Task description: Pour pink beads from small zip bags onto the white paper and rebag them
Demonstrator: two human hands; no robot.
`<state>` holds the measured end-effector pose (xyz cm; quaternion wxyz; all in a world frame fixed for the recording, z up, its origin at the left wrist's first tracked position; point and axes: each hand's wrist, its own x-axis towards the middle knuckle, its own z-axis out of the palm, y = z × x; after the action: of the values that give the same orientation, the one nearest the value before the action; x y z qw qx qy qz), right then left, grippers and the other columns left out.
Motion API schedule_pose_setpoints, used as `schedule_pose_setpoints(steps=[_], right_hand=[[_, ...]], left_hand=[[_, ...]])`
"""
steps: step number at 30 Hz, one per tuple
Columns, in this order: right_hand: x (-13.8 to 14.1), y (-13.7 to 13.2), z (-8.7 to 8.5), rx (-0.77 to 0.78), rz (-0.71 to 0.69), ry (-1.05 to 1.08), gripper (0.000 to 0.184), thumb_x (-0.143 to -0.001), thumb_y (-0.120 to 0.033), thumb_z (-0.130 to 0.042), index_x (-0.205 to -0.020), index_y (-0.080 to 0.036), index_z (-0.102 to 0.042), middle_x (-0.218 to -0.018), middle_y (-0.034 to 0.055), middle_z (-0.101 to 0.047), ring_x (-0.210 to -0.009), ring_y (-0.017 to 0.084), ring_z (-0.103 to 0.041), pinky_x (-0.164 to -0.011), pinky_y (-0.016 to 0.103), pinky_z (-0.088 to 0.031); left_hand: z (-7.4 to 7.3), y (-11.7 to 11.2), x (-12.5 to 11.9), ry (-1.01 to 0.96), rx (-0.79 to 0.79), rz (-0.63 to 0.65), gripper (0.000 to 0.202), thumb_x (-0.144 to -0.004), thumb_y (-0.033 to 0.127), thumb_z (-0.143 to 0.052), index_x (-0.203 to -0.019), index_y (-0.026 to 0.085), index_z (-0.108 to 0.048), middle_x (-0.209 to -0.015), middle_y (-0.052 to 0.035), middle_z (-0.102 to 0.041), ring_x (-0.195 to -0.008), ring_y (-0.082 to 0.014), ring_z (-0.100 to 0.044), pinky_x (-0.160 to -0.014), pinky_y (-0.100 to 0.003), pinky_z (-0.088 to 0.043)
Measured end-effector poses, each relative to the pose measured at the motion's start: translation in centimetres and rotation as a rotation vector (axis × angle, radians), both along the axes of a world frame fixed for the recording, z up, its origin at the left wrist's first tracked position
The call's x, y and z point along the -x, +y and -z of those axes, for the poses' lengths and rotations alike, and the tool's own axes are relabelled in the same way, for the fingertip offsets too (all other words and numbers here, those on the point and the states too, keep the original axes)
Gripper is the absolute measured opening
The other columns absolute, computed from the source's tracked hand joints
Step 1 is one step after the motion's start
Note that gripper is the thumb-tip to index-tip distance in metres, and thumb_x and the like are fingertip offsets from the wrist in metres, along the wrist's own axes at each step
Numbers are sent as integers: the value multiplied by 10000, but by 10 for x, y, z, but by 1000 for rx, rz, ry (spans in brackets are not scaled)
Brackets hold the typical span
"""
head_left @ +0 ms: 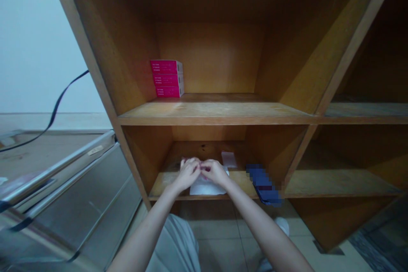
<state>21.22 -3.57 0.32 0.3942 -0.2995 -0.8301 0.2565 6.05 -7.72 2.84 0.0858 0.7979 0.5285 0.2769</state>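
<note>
White paper [207, 188] lies under left hand [189, 174] and right hand [215, 172], fingers [194, 162] bunched together, any pinch hidden; one slip [228, 159] behind, three pink boxes [166, 78] on the shelf [216, 110] above

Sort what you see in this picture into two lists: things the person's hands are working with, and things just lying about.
In use: left hand; right hand; white paper sheet beneath them.

Lying about: small white slip; blurred blue item; three stacked pink boxes; black cable.
</note>
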Motion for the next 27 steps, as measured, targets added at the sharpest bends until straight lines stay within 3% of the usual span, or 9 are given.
schedule_pose_setpoints(steps=[2,7,17,21,27], right_hand=[[-2,3,0,50,21,39,170,-667,-197,-612,-828,-192,-669,-797,38,-656,-718,154,-585,-672,256,-435],[-4,9,3,175,2,123,252,-629,-271,-651,-853,-157,-661,-823,59,-664,-706,161,-597,-671,274,-447],[-3,12,14,255,-13,173,294,-614,-317,-656,-845,-134,-649,-774,62,-663,-647,144,-588,-615,262,-455],[-2,13,15,269,8,185,216,-664,-300,-608,-797,-134,-649,-756,62,-661,-641,144,-588,-614,257,-452],[-17,22,21,203,263,186,164,-727,-192,-497,-769,-130,-644,-772,81,-663,-709,164,-599,-667,269,-440]], left_hand=[[-1,-2,4,-27,5,37,234,-765,319,-430,-952,220,-529,-1018,-34,-569,-1000,-190,-460,-935,-411,-211],[4,1,13,2,51,78,674,-631,420,-607,-1227,236,-353,-1253,-100,-448,-1152,-244,-370,-986,-432,-131],[21,10,11,-11,-37,34,575,-634,454,-606,-1151,246,-463,-1155,-72,-543,-1093,-218,-440,-982,-415,-152],[25,12,9,-41,-42,1,524,-634,466,-603,-1097,242,-501,-1120,-62,-568,-1075,-212,-459,-971,-404,-175],[41,16,13,-139,-97,-132,481,-641,421,-619,-1065,227,-502,-1087,-56,-584,-1039,-212,-484,-943,-407,-229]])
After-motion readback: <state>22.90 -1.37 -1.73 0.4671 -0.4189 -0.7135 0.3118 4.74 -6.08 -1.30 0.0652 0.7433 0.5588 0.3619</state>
